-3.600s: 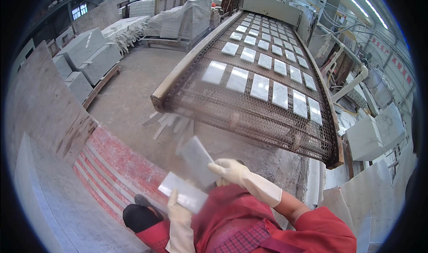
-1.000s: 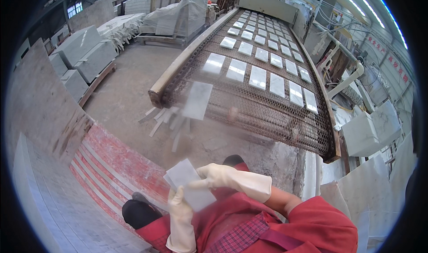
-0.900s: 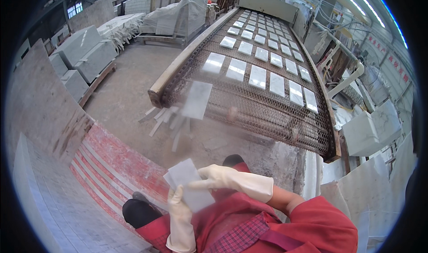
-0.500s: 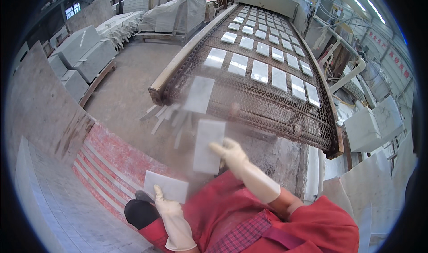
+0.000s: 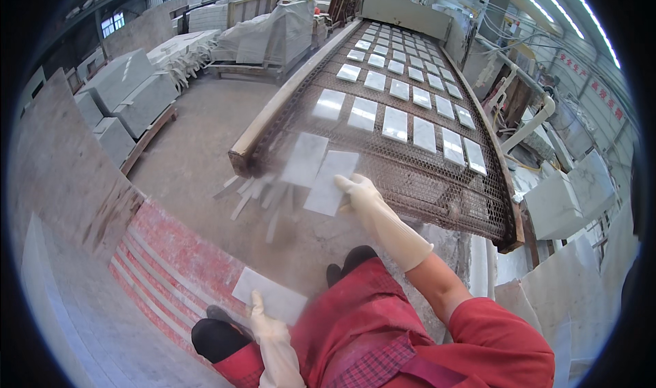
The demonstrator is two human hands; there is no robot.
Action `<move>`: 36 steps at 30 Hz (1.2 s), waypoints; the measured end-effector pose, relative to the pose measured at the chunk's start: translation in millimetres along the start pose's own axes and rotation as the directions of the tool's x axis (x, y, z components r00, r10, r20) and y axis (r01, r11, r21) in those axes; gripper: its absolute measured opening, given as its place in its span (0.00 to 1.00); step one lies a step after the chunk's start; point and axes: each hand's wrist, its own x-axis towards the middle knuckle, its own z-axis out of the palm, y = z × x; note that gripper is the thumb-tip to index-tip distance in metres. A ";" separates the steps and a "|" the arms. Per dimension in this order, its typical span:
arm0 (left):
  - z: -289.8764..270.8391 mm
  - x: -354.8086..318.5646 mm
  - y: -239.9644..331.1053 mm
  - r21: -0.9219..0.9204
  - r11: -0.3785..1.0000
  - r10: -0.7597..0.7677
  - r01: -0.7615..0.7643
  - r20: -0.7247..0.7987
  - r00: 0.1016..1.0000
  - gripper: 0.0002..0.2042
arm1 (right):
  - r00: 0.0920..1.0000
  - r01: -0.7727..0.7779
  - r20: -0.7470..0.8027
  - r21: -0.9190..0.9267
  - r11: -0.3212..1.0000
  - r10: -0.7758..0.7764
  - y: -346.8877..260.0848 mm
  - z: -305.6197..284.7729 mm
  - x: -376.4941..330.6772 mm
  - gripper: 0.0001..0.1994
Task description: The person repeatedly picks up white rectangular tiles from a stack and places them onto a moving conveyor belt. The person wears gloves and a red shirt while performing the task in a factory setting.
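Observation:
Both my hands wear cream rubber gloves. My right hand (image 5: 357, 191) grips a white marble tile (image 5: 332, 183) by its right edge, over the near left end of the mesh conveyor (image 5: 410, 183). Just beyond and left of it another white tile (image 5: 305, 158) lies at the conveyor's near left corner, and the two appear to overlap slightly. Low in front of me, my left hand (image 5: 268, 325) holds a second marble tile (image 5: 270, 295), thumb on top and fingers hidden underneath. Rows of glossy white tiles (image 5: 424, 134) cover the conveyor farther up.
A wooden side rail (image 5: 290, 87) edges the conveyor on the left. Stone offcut strips (image 5: 249, 195) lie by its near corner. A red striped board (image 5: 164, 251) is at lower left. Stone blocks (image 5: 140, 90) sit on a pallet farther left; more slabs (image 5: 574, 190) stand at right.
My right hand has carried its tile forward and tilted it, from near my body to the conveyor's near edge. My left hand and its tile have shifted slightly right and down.

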 end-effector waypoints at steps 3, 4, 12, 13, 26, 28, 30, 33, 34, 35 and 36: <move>-1.8 2.6 -1.4 0.016 1.000 -0.002 0.002 0.028 1.000 0.23 | 1.000 -0.010 -0.002 0.001 1.000 0.010 2.2 0.3 7.0 0.20; -2.5 3.4 -2.5 0.025 1.000 -0.002 0.000 0.047 0.999 0.23 | 1.000 -0.020 0.000 -0.002 1.000 0.020 2.0 0.8 8.9 0.19; -6.9 10.5 -12.1 -0.019 1.000 0.018 -0.017 0.048 0.999 0.18 | 0.999 -0.033 -0.043 -0.070 0.997 0.030 -27.0 -9.6 13.2 0.17; -7.6 10.8 -11.8 -0.027 1.000 0.011 -0.009 0.053 0.999 0.18 | 0.998 -0.056 -0.042 -0.107 0.993 0.052 -32.1 -13.8 17.1 0.17; -0.3 0.3 -7.4 -0.033 0.999 -0.004 0.007 0.072 0.997 0.17 | 0.997 -0.078 -0.031 -0.292 0.953 0.072 -48.9 -55.6 17.5 0.23; 1.3 -1.5 -6.6 -0.043 0.999 -0.008 0.010 0.062 0.998 0.17 | 0.998 0.008 -0.043 -0.518 0.855 -0.036 -52.5 -56.8 -6.5 0.25; 4.0 -3.3 -4.1 -0.023 0.999 -0.025 0.027 0.093 0.995 0.17 | 0.972 0.155 -0.011 -0.725 0.671 -0.236 -37.8 -43.4 -35.1 0.23; 12.4 -10.1 -1.9 -0.010 0.998 -0.064 0.065 0.113 0.992 0.17 | 0.919 0.367 0.384 -0.750 0.551 -0.090 -5.1 -17.3 -77.8 0.22; 15.7 -13.3 -1.0 0.006 0.998 -0.066 0.066 0.081 0.995 0.17 | 0.868 0.424 0.496 -0.730 0.536 -0.010 8.2 -5.4 -93.9 0.23; 19.1 -17.7 -1.1 -0.022 0.999 -0.046 0.050 0.152 0.987 0.17 | 0.798 0.420 0.593 -0.677 0.605 0.109 18.6 6.1 -104.7 0.26; 22.8 -23.2 -3.0 -0.040 0.999 -0.017 0.024 0.187 0.982 0.18 | 0.731 0.383 0.654 -0.628 0.677 0.193 27.5 13.9 -114.5 0.28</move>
